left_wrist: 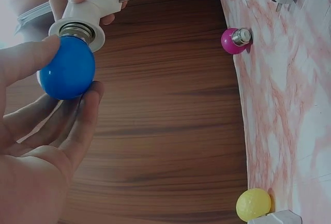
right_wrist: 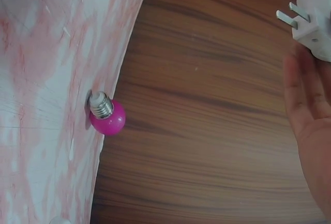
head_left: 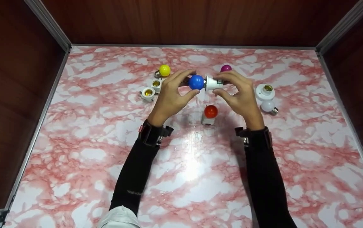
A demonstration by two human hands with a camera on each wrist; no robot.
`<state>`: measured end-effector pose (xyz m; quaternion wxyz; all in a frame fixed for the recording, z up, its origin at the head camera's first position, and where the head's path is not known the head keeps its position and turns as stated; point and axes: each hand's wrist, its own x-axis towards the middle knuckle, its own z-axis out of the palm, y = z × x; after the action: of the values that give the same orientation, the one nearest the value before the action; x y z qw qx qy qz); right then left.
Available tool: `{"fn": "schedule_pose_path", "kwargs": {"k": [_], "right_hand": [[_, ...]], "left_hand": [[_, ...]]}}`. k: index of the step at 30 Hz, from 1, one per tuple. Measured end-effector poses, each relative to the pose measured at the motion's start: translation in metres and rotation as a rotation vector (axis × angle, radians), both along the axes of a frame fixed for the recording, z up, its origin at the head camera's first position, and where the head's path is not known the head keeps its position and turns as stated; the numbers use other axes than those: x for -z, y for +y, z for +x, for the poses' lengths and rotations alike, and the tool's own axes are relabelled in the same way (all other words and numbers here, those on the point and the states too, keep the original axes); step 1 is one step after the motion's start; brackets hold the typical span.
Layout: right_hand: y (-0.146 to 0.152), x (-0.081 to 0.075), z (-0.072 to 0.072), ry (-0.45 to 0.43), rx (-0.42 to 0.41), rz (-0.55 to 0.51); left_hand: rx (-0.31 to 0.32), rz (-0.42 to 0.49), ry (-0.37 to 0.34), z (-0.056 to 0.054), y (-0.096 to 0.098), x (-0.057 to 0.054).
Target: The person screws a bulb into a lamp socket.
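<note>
My left hand (head_left: pixel 173 95) pinches a blue light bulb (head_left: pixel 196 82) between thumb and fingers. Opposite it, my right hand (head_left: pixel 238 90) grips a white plug-in bulb socket (head_left: pixel 213 83) by its body. The bulb's screw base points into the mouth of the socket (left_wrist: pixel 95 6), and part of the metal thread still shows between them in the left wrist view. Two flat plug prongs (right_wrist: pixel 294 16) stick out from the socket's side. Both pieces are held up above the table. Below them stands a red bulb (head_left: pixel 211 111) on a white socket (head_left: pixel 208 121).
Left of the hands lie a yellow bulb (head_left: pixel 165 70) and two white sockets, one nearer (head_left: pixel 148 93). A magenta bulb (head_left: pixel 226 68) lies behind the right hand. To the right are a round white lamp holder (head_left: pixel 265 92) and a white bulb (head_left: pixel 267 106). Wooden panels (head_left: pixel 181 22) enclose the table.
</note>
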<state>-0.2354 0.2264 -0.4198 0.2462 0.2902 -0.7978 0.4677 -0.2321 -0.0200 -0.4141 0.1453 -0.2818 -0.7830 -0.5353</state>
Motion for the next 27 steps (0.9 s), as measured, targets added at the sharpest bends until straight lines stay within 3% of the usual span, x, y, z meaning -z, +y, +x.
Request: {"fn": "schedule_pose_path", "kwargs": {"k": [11,27], "right_hand": [[0.0004,0.0024,-0.0012,0.054,0.023,-0.019],[-0.0015,0.0013,-0.0021,0.05,0.0,-0.035]], "left_hand": [[-0.002,-0.013,-0.016,-0.0012,0.0002,0.0025],[-0.007,-0.006,-0.017,-0.0034,-0.0012,0.0009]]}}
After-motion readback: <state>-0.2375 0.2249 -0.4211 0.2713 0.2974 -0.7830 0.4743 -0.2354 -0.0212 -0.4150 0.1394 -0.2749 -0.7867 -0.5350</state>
